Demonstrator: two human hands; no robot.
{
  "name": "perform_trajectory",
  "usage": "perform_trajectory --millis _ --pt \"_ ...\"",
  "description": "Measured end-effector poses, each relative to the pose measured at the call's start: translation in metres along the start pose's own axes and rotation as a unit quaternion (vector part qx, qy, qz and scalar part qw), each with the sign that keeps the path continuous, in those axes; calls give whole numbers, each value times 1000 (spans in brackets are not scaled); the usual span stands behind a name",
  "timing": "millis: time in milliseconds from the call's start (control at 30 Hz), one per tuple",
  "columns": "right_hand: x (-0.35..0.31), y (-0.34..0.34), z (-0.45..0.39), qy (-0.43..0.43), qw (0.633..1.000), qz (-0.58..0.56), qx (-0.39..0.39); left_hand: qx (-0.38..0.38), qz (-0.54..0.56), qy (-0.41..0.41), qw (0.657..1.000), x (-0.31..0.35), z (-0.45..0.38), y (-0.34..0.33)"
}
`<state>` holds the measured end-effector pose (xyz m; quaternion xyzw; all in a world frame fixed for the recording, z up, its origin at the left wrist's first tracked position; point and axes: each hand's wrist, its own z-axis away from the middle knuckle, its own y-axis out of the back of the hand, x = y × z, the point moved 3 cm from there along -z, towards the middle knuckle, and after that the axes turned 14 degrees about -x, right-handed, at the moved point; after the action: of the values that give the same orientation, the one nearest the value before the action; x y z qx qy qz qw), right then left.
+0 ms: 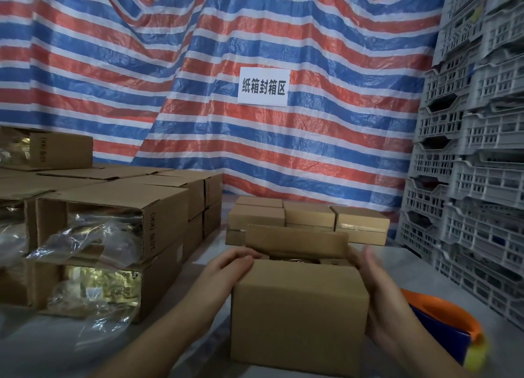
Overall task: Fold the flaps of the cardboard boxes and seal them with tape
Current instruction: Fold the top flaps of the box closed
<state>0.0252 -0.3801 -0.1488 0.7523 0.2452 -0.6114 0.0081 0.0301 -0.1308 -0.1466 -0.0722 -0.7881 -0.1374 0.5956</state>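
1. Cardboard box on grey table, centre near edge; far flap upright, near flap folded inward, gold packet visible in the gap.
2. Left hand curled over top left corner, gripping box edge.
3. Right hand flat against right side, fingers straight, pressing not clasping; motion-blurred.
4. Step judged: closing flaps. Advisable: tuck short side flaps first, then bring long flaps edge to edge with no overlap, hold seam flat before taping.
5. Tape dispenser, orange and blue, just right of box, within reach of right hand.
6. Sealed small boxes stacked behind; open cartons with plastic bags at left; grey crates at right; striped tarpaulin with paper sign behind.
7. Obstruction: none at seam; upright flap hides rear of box.
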Motion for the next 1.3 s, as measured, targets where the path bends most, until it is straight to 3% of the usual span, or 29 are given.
perform_trajectory --millis 100,333,533,767,833,933,1067,1200,1300 --pt "-3 2 0 16 997 76 2 9 24 -17 1000 -3 -1 0" --pt "-5 12 -5 35 996 81 -16 -39 -38 -63 996 9 -3 6" --pt "-7 15 0 73 983 167 32 32 -203 -100 973 14 1 9" --pt "-7 13 -1 69 975 203 49 46 -253 -84 963 23 1 1" --pt "-7 11 -1 74 974 206 56 50 -372 -60 925 31 1 3" --pt "-8 10 1 79 974 205 58 34 -560 -91 823 50 3 -13" --pt "-9 12 2 74 976 198 56 -61 -578 -101 807 62 -3 -53" --pt "-6 14 1 58 982 169 62 -185 -640 -26 745 53 -12 -75" --pt "-7 14 0 44 978 191 66 -208 -653 -3 728 47 -13 -76"
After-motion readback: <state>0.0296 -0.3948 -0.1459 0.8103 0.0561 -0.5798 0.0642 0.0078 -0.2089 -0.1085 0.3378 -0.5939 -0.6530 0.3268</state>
